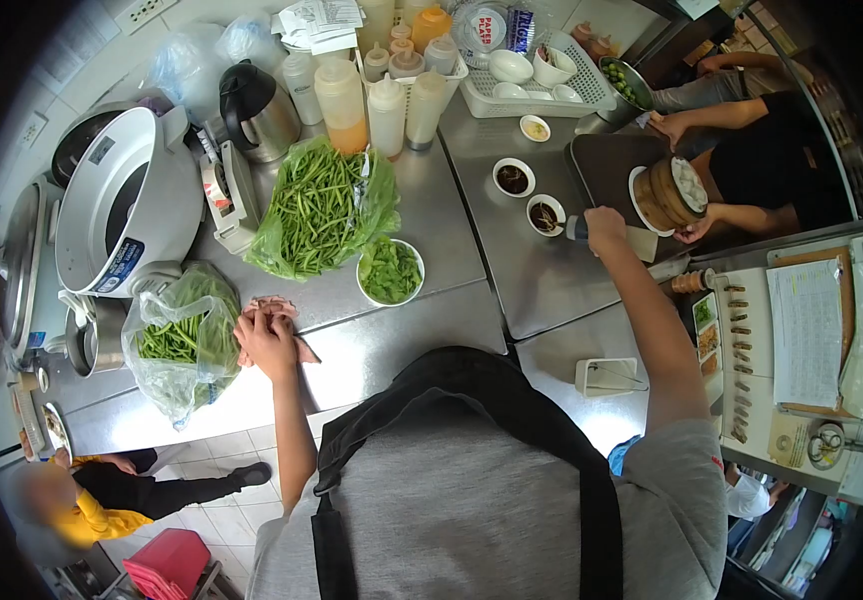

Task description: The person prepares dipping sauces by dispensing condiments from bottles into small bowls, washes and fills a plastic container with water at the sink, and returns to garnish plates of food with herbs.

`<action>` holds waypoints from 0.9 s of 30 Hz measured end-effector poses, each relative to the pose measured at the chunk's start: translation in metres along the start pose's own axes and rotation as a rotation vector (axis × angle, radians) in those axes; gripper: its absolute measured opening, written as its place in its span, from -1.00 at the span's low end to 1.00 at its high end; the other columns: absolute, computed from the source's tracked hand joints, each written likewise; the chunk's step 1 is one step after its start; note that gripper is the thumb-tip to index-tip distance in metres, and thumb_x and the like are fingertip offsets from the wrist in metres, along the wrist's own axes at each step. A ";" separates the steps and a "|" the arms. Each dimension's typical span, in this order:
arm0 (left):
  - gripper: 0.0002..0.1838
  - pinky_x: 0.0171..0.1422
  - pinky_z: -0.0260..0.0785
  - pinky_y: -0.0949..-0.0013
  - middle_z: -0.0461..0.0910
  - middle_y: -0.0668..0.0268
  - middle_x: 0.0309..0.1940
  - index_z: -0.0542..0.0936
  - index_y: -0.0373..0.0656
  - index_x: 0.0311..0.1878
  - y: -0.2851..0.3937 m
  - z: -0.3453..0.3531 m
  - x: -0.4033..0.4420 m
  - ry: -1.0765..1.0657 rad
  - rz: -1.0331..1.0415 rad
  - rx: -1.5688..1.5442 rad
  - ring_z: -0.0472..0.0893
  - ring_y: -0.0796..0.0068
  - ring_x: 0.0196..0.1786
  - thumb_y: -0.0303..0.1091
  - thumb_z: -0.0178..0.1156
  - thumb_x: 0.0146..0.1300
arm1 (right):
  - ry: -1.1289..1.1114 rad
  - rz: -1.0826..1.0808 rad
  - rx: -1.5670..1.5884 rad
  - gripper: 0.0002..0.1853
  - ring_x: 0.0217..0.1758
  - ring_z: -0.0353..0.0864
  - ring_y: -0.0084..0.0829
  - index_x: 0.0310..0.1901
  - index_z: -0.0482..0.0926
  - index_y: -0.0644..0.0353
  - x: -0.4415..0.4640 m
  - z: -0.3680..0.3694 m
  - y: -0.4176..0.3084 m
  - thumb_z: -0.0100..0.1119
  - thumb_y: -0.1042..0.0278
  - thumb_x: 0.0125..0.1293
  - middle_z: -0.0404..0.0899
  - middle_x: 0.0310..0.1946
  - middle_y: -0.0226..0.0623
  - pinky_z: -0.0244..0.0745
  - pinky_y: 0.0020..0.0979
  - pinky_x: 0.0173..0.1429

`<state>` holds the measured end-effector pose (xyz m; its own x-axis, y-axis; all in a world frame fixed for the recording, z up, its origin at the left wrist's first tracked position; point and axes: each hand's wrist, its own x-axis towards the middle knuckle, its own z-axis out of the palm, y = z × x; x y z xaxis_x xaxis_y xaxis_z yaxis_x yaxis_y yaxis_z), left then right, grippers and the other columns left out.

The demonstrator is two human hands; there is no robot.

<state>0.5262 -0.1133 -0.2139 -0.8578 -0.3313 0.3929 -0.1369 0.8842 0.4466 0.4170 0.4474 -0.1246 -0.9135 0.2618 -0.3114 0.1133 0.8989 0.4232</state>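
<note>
On the left, my left hand (pixel 268 342) is closed on a crumpled pink cloth (pixel 306 350) on the steel counter. A clear bag of green beans (pixel 174 338) lies just left of it. Out to the right, my right hand (pixel 607 230) is wrapped round a bottle-like thing with a grey end (pixel 578 228). Its kind is not clear. That end points at a small white bowl of dark sauce (pixel 546 214), right at its rim. A second bowl of dark sauce (pixel 514 178) stands behind it.
An open bag of green beans (pixel 317 205), a bowl of leafy greens (pixel 390 272) and squeeze bottles (pixel 340 100) stand ahead. At right, a co-worker's hands hold a bamboo steamer (pixel 664 197). A white container (pixel 607 377) sits near my right arm. Another person (pixel 117 500) is at lower left.
</note>
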 end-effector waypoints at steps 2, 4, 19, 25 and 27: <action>-0.83 0.12 0.22 0.09 0.42 0.09 -0.18 0.56 -0.25 -0.33 0.000 0.001 0.000 0.003 0.000 0.001 0.35 0.02 -0.01 -0.37 0.07 0.10 | 0.031 0.004 -0.006 -0.54 -0.09 0.68 -0.21 -0.24 0.66 0.11 0.001 0.001 0.001 0.53 0.57 -0.33 0.68 -0.26 -0.21 0.59 -0.29 -0.03; -0.83 0.12 0.22 0.09 0.43 0.09 -0.18 0.57 -0.25 -0.32 0.000 0.000 -0.001 -0.001 -0.004 -0.003 0.35 0.02 -0.01 -0.37 0.07 0.10 | 0.035 0.000 -0.008 -0.55 -0.11 0.69 -0.22 -0.25 0.66 0.09 0.001 0.000 0.002 0.53 0.56 -0.32 0.69 -0.28 -0.22 0.58 -0.29 -0.05; -0.69 0.19 0.14 0.07 0.40 0.13 -0.04 0.54 -0.18 -0.10 0.073 -0.029 0.019 0.355 0.069 -0.077 0.32 0.10 0.11 -0.43 0.11 0.02 | 0.139 0.012 0.103 -0.47 -0.13 0.67 -0.16 0.02 0.61 -0.04 -0.009 0.028 0.013 0.36 0.53 -0.08 0.67 -0.22 -0.19 0.57 -0.24 -0.03; -0.46 0.06 0.37 0.33 0.35 0.13 0.04 0.43 -0.19 0.08 0.236 0.016 0.001 -0.280 0.153 -1.167 0.44 0.29 0.06 -0.66 0.06 -0.09 | 0.183 0.090 0.199 -0.66 -0.16 0.67 -0.13 -0.05 0.59 0.02 -0.018 0.038 0.011 0.19 0.50 0.09 0.66 -0.29 -0.15 0.57 -0.17 -0.08; -0.38 0.06 0.42 0.31 0.24 0.10 0.13 0.30 -0.19 0.26 0.274 0.053 -0.019 -0.618 0.003 -1.310 0.52 0.28 -0.01 -0.62 0.10 0.05 | 0.215 0.081 0.232 -0.73 -0.18 0.68 -0.12 -0.12 0.60 0.07 -0.023 0.043 0.011 0.16 0.50 0.11 0.66 -0.33 -0.13 0.58 -0.15 -0.10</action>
<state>0.4793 0.1525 -0.1415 -0.9763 0.1617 0.1436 0.1179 -0.1587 0.9803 0.4558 0.4659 -0.1491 -0.9566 0.2781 -0.0869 0.2529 0.9407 0.2263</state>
